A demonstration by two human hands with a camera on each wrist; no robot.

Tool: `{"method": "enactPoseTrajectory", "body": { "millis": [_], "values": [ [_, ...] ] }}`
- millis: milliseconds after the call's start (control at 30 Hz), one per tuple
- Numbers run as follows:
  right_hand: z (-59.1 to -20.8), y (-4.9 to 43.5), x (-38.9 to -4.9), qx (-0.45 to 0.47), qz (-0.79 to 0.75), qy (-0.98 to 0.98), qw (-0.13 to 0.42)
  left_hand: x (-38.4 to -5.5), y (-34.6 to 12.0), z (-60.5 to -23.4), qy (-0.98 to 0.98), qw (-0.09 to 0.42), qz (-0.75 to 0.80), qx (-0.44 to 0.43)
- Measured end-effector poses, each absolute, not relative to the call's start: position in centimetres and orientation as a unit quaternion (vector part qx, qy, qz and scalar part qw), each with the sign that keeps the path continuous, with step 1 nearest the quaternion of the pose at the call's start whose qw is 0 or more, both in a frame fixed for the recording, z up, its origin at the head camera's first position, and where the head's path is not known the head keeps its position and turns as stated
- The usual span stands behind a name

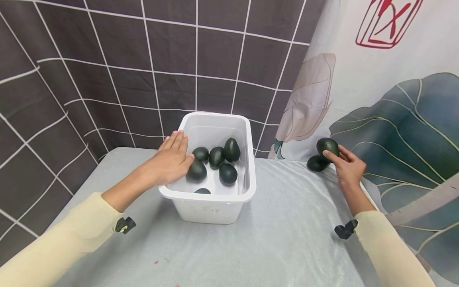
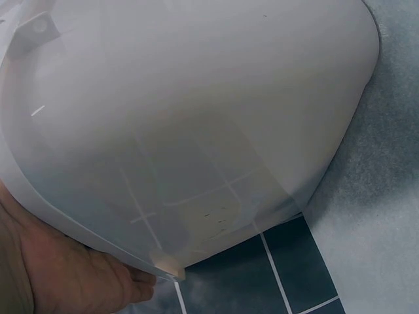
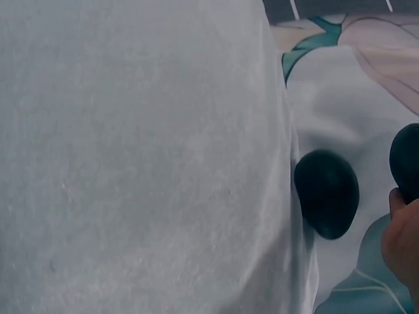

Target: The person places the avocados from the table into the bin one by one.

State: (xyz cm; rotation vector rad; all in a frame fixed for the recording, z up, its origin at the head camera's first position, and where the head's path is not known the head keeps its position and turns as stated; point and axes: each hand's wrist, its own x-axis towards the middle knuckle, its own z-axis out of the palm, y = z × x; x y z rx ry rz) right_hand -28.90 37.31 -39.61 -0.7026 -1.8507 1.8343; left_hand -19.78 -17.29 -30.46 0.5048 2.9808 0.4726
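My left hand (image 1: 171, 161) lies with straight fingers over the left rim of a white plastic tub (image 1: 211, 205). In the left wrist view the same hand (image 2: 78, 278) is against the tub's rim, beside its outer wall (image 2: 196, 131). Inside the tub are several dark green avocados (image 1: 228, 174). Off to the right, my right hand (image 1: 350, 166) pinches an avocado (image 1: 327, 147) between thumb and fingers. A second avocado (image 3: 327, 194) lies just below it, at the cloth's right edge. Only part of the right hand (image 3: 400, 245) shows in the right wrist view.
A pale grey-blue cloth (image 1: 287, 231) covers the table under the tub. Dark cloth with a white grid (image 1: 172, 52) hangs behind and at the left. A white hanging with large leaf prints (image 1: 394, 131) borders the right side.
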Motion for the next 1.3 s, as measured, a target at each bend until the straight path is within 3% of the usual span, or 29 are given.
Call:
{"method": "enactPoseTrajectory", "body": {
  "millis": [1000, 1300],
  "values": [
    [-37.8, 31.6, -28.0, -0.112, 0.680, -0.691, 0.220, -20.0, -17.4, -30.6, 0.972, 0.041, 0.158, 0.167],
    [-36.8, 30.5, -27.8, -0.102, 0.665, -0.713, 0.197, -20.0, -17.4, -30.5, 0.973, 0.050, 0.159, 0.163]
  ]
}}
